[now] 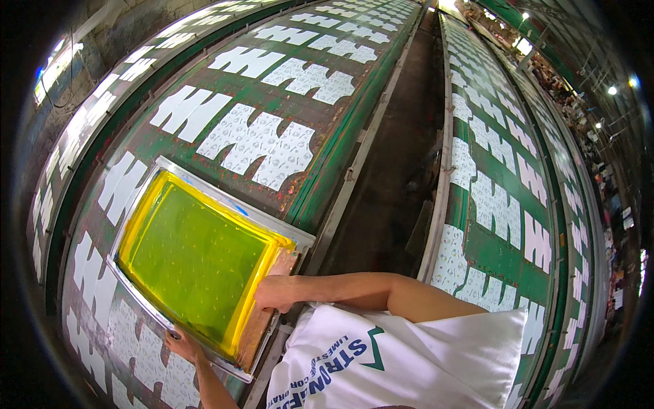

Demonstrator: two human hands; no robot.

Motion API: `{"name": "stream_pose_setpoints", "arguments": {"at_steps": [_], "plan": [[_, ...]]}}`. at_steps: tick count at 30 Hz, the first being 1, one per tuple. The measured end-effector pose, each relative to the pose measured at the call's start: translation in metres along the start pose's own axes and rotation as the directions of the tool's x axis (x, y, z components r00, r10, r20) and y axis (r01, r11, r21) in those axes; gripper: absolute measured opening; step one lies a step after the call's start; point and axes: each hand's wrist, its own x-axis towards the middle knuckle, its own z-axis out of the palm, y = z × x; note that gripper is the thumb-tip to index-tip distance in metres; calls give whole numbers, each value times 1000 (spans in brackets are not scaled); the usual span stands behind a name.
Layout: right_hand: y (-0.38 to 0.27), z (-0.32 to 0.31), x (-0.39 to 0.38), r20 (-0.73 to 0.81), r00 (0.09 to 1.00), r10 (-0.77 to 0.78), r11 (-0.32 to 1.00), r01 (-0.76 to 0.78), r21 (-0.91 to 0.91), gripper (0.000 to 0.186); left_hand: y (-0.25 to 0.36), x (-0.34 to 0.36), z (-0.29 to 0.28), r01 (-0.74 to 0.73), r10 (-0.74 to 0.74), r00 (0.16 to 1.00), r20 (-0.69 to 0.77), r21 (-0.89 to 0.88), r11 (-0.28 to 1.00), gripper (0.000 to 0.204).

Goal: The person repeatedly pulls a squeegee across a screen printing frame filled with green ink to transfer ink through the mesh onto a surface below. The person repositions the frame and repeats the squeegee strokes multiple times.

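A screen-printing frame (298, 239) with a metal rim lies tilted across the long green printing table. Its mesh (194, 252) is yellow-green, with a brighter yellow border. My left hand (182, 345) grips the frame's near left edge, fingers curled at the rim. Along the right end inside the frame rests a brown wooden squeegee (255, 339). My right hand (274, 293) is closed round its upper part, with the arm reaching in from the right. The squeegee's lower edge is hidden. Just beyond the frame lies a white fabric piece (259, 143) printed with small grey figures.
Rows of cut white fabric pieces (310, 78), some plain and some printed, run down the table. A dark aisle (381, 184) with metal rails separates it from another table (501, 198) on the right. A wall (102, 61) stands at far left.
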Motion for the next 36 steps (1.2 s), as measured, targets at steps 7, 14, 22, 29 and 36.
{"name": "stream_pose_setpoints", "arguments": {"at_steps": [7, 14, 22, 29, 36], "plan": [[3, -22, 4, -52, 992, 115, 982, -106, 157, 40, -7, 5, 4, -18, 18, 1000, -5, 3, 1000, 60], [1, -38, 4, 12, 988, 154, 971, -153, 181, 53, -4, 4, 4, -21, 21, 999, -32, 4, 1000, 61], [9, -42, 19, 21, 991, 135, 980, -136, 145, 52, -2, 5, 1, 42, -44, 998, 47, 28, 999, 62], [12, -49, 32, 22, 991, 129, 987, -130, 89, 53, 2, 1, -1, 8, -8, 1000, -1, 21, 1000, 62], [15, -46, 42, 62, 994, 87, 992, -80, -102, 33, -3, 3, -2, -25, 25, 1000, -2, -20, 999, 62]]}}
